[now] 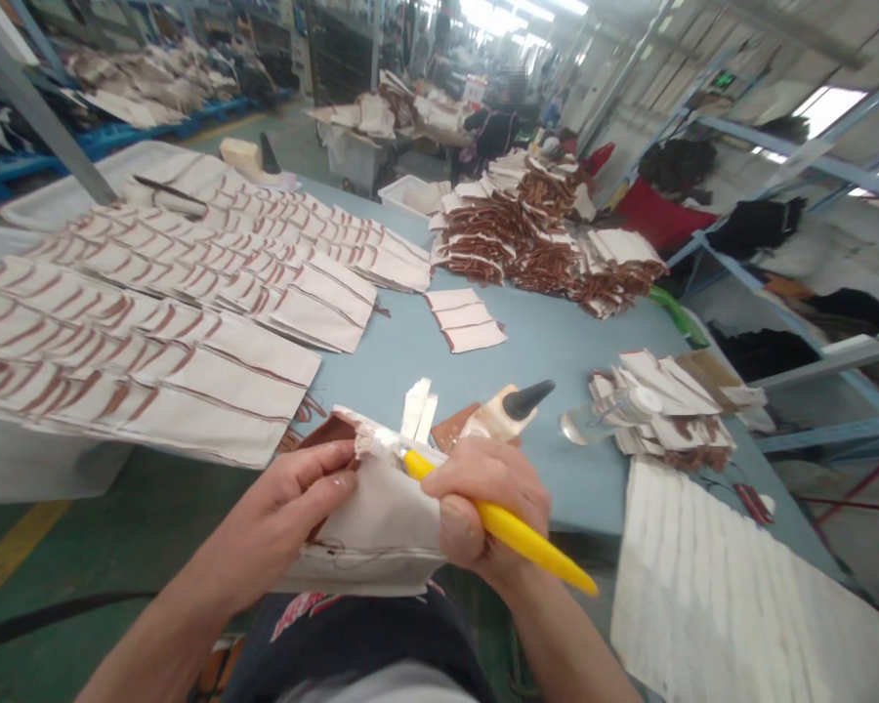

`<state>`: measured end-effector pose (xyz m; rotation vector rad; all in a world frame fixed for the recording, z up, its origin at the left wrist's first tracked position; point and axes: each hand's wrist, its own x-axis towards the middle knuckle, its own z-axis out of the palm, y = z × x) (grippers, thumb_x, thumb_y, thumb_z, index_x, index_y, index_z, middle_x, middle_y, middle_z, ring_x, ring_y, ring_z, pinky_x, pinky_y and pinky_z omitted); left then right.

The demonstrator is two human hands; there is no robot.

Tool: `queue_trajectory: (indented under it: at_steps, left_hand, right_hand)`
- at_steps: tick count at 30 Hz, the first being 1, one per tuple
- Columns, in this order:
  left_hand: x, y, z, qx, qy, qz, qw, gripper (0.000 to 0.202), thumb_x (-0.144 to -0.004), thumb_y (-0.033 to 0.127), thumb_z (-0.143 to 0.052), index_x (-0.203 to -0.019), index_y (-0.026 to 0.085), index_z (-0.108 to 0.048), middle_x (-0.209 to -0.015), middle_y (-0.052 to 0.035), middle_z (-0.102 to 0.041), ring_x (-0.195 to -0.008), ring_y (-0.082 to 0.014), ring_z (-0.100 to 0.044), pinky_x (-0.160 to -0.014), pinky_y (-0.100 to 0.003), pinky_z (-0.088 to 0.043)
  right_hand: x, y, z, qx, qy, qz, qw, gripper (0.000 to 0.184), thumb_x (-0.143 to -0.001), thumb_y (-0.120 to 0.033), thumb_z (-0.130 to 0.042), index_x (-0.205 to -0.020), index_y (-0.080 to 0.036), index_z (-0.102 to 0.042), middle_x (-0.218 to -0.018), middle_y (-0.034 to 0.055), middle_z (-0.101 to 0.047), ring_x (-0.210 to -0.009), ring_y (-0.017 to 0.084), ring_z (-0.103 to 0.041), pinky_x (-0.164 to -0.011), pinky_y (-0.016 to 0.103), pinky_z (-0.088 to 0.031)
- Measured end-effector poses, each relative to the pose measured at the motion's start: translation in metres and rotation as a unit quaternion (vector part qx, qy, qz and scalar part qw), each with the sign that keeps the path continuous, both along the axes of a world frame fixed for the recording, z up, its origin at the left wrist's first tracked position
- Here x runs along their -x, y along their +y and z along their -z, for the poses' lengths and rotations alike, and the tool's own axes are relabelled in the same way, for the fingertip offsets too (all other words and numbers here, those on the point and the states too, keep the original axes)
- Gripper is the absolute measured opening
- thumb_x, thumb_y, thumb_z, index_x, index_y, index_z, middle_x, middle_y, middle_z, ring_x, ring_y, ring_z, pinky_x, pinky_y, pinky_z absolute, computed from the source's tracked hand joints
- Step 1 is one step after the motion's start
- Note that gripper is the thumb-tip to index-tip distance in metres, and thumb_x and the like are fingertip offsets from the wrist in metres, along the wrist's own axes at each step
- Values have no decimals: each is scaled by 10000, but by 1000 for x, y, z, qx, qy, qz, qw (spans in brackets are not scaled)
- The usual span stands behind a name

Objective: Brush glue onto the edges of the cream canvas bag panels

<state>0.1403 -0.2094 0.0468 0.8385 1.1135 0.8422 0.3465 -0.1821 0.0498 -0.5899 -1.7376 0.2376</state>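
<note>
My left hand [304,498] grips the edge of a white leather piece [392,517] with brown trim, its thumb and fingers closed on it. My right hand [483,498] is wrapped round a yellow-handled brush [523,537]. The brush's tip touches the upper edge of the leather piece, where a whitish smear shows. Just beyond lies a glue bottle [494,415] with a black pointed nozzle, tipped on its side. Beside it are some narrow white strips [417,410].
Rows of overlapping white panels [227,371] cover the left side. Tall brown-and-white stacks [513,225] stand at the back. A single panel [467,320] lies mid-table [402,337]. At right are a clear bottle [601,415], a smaller stack [674,430] and white padded sheets [703,576].
</note>
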Motion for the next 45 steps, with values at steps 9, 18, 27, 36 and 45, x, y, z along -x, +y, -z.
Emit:
queue_trajectory:
  at_steps: [9, 18, 27, 36, 45]
  left_hand:
    - [7, 4, 5, 0, -14, -36, 999, 375, -751, 350, -949, -1080, 181, -885, -576, 73, -581, -483, -87, -407, -537, -207, -493]
    - [4, 13, 4, 10, -59, -37, 998, 497, -730, 470, -985, -1124, 181, -889, -759, -21, -772, -633, -151, -656, -546, -186, -515]
    - [44, 4, 15, -105, 125, 17, 986, 505, -987, 644, -733, -1200, 217, -898, -1085, -109, -861, -898, -251, -771, -755, -255, -619]
    - [24, -8, 15, -246, 230, 67, 939, 310, -1041, 382, -645, -825, 219, -796, -720, 5, -732, -668, -169, -663, -647, -196, -532]
    - [36, -4, 21, -304, 228, 80, 921, 277, -1068, 314, -552, -934, 199, -766, -862, -13, -778, -769, -176, -704, -688, -213, -522]
  right_hand:
    - [7, 12, 21, 92, 112, 86, 986, 185, -1141, -319, -530, -1076, -265, -695, -740, -21, -704, -615, 166, -694, -652, 330, -627]
    - [21, 35, 34, 90, -38, 90, 991, 225, -1148, -281, -509, -1119, -212, -721, -974, 70, -835, -829, 175, -800, -754, 276, -633]
    - [12, 62, 17, 194, 34, 132, 972, 331, -1157, -443, -514, -1046, -204, -715, -782, -13, -694, -633, 136, -627, -636, 282, -503]
    - [23, 86, 30, 232, 53, 146, 960, 463, -1141, -580, -475, -1016, -203, -712, -707, -21, -642, -611, 153, -610, -616, 300, -444]
    - [14, 61, 39, 297, 238, 43, 924, 408, -1122, -589, -572, -973, -235, -709, -617, -71, -542, -523, 119, -520, -515, 246, -392]
